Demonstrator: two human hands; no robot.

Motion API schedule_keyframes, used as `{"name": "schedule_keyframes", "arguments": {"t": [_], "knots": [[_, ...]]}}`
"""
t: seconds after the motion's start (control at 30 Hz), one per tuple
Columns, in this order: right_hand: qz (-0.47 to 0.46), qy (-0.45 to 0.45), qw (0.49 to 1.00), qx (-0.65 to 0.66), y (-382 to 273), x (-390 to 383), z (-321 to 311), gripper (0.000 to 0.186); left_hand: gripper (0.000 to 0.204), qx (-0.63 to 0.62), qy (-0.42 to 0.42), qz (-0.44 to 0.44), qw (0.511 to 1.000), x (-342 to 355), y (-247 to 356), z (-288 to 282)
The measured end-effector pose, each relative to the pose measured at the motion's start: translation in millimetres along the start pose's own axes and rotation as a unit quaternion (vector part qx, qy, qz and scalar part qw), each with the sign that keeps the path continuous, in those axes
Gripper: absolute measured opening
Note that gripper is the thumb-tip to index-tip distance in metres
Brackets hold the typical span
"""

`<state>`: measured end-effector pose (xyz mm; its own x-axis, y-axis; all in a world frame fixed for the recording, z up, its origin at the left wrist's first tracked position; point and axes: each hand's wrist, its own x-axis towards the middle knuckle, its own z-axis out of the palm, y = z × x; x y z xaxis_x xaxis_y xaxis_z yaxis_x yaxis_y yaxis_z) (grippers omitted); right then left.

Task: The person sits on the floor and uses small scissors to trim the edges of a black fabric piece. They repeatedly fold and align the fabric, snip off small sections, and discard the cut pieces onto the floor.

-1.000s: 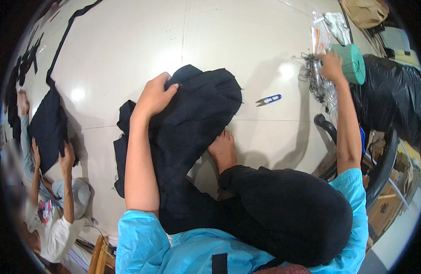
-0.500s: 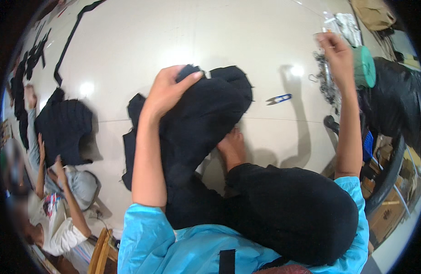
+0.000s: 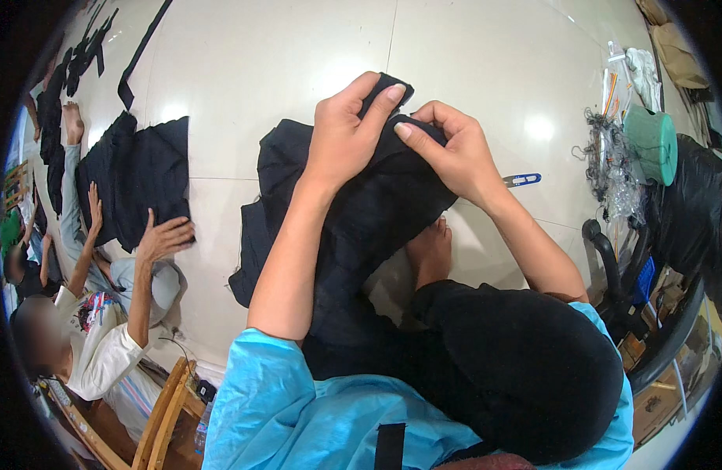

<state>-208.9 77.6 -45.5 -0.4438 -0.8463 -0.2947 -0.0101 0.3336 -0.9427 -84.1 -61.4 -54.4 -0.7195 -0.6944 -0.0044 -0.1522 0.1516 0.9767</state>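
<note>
A piece of black cloth [image 3: 353, 211] is draped over my lap and lower leg, its upper end lifted toward the middle of the picture. My left hand [image 3: 347, 131] grips a folded edge of it between thumb and fingers. Close beside it, my right hand [image 3: 453, 147] pinches the same cloth, thumb on top. Whether something thin is also between those right fingers is too small to tell. Just beyond my right wrist lie blue-handled thread snips [image 3: 525, 180] on the tiled floor, their blades partly hidden by the wrist.
At the left a seated person [image 3: 102, 329] in a white top flattens black cloth [image 3: 133, 184] with both hands. To the right stand a green spool [image 3: 651, 145], a tangle of dark hooks and clear plastic [image 3: 611, 172], and a black bag [image 3: 690, 207]. A wooden stool [image 3: 165, 415] is at lower left.
My right hand has come down from the upper right to the cloth beside my left hand. The left hand has shifted slightly right. The co-worker's cloth has been spread out more.
</note>
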Motion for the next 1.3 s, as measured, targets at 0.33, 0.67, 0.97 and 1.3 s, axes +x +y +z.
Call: {"name": "schedule_keyframes", "arguments": {"t": [0.33,0.67,0.97,1.3], "knots": [[-0.132,0.078,0.984,-0.085,6.2,-23.7,15.2,0.022,0.031,-0.026,0.037,-0.023,0.999,13.5,-4.3,-12.0],[-0.053,-0.029,0.998,0.011,-9.6,-4.8,9.4,0.019,0.03,-0.065,0.043,0.024,0.997,12.8,-7.6,-3.6],[-0.033,-0.036,0.998,0.026,-9.5,-4.9,6.5,0.02,0.031,-0.151,0.04,-0.006,0.988,11.9,-6.3,1.0],[-0.039,0.017,0.985,0.169,-19.5,19.8,4.0,0.018,0.032,-0.16,-0.036,-0.018,0.986,4.9,-1.5,1.4]]}}
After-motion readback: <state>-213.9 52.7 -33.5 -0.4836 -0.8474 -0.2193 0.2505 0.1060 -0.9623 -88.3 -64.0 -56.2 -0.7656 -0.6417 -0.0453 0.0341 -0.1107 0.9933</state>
